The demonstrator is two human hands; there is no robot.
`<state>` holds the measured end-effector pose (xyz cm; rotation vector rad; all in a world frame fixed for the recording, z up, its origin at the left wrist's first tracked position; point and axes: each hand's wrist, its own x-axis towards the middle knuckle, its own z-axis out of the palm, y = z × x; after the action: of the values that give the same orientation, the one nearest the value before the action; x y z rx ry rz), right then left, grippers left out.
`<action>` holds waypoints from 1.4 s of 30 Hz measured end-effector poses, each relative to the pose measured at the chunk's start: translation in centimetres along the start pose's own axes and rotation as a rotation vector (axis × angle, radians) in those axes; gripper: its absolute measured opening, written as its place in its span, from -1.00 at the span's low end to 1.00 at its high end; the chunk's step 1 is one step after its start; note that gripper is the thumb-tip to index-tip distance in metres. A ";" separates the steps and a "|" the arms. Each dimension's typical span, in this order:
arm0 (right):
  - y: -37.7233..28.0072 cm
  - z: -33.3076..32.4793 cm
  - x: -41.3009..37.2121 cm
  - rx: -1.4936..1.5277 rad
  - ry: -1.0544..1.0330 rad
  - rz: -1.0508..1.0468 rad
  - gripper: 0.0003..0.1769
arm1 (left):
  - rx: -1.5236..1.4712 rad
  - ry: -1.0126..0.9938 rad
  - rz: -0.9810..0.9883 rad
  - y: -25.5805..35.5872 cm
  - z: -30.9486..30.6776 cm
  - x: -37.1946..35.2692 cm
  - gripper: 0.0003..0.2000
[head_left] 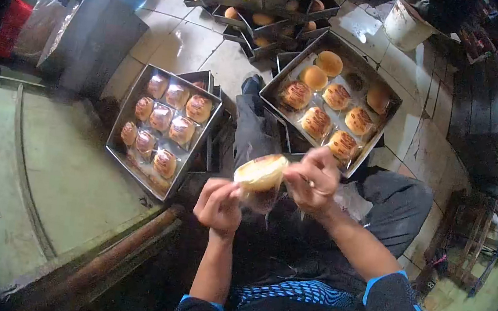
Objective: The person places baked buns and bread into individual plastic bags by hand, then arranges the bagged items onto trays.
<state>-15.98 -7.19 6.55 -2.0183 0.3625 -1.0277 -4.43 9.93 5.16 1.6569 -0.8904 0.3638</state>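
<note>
Holding bun [261, 172] midair between left hand [218, 206] and right hand [315, 180]; each grip pinches its edge or wrap [260, 201], can't tell which. Uneven pull could tear wrap; a slipping fingertip could drop bun.

Left side: a green surface [78, 197], scuffed, with a dark strip [28, 182] running along it and a worn brown rail [104, 268] by its near edge. Beyond its far end: a red bag [10, 27], a clear bag [39, 27] just beside it, and a grey box [104, 28]. Floor [179, 40]: pale tile, dark joints, stained in places. Upper right: a whitish bucket [406, 26], marked on its outside, standing on the tile. Far right: dark boxes [487, 115]; nearer, a wooden frame [476, 240] with a small pink item [438, 261] beside it, nature unclear.
</note>
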 end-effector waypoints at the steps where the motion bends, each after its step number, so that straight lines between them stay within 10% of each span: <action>1: 0.1 1.6 1.5 0.032 0.064 -0.131 -0.80 | 0.028 -0.008 0.066 -0.2 1.2 0.9 -0.81; 3: 0.6 3.3 4.1 -0.044 -0.001 -0.155 -0.71 | 0.087 0.040 0.084 -0.2 3.3 3.5 -0.84; 5: 0.5 2.6 6.4 0.139 0.177 0.388 -0.64 | -0.049 0.159 -0.521 -0.9 2.6 4.2 -0.81; 11: -1.4 2.3 -8.0 -0.018 0.026 0.634 -0.59 | -0.125 -0.134 -0.916 3.4 -4.9 -3.6 -0.87; 14: -1.4 1.0 -11.3 -0.082 -0.105 0.741 -0.62 | 0.196 -0.245 -0.458 3.5 -5.9 -7.9 -0.89; 19: -3.8 -3.5 -3.2 -0.005 -0.151 0.554 -0.81 | 0.001 -0.119 -0.608 5.6 -4.9 -2.1 -0.85; 21: -3.3 -2.1 -0.4 0.017 -0.294 0.098 -0.58 | -0.023 -0.181 -0.683 4.3 -3.3 1.4 -0.84; 23: -1.8 -0.1 0.1 -0.012 -0.508 0.126 -0.33 | -0.034 -0.238 -0.750 2.7 -1.4 4.3 -0.83; 27: 5.2 -1.9 2.5 0.478 -0.605 0.586 -0.11 | -0.268 -0.107 -0.829 1.5 -0.4 5.6 -0.77; 30: 11.4 -3.7 4.1 0.463 -0.063 1.217 -0.29 | -0.298 -0.123 -0.875 0.3 -0.4 3.3 -0.81; 35: 25.9 -10.4 5.9 0.333 0.363 1.068 -0.39 | -0.243 -0.429 -0.796 4.2 3.7 2.1 -0.80; 37: 29.9 -13.2 2.9 -0.204 0.301 1.042 -0.58 | -0.311 -0.638 -0.533 5.4 6.4 1.5 -0.70; 42: 15.6 -14.3 -2.7 0.281 -0.271 1.432 -0.78 | 0.067 -1.082 -0.342 3.6 12.5 -5.0 -0.64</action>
<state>-27.08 -23.08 -2.34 -1.1067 1.1765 0.1069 -13.04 -0.12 0.74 2.0126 -1.3202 -0.8330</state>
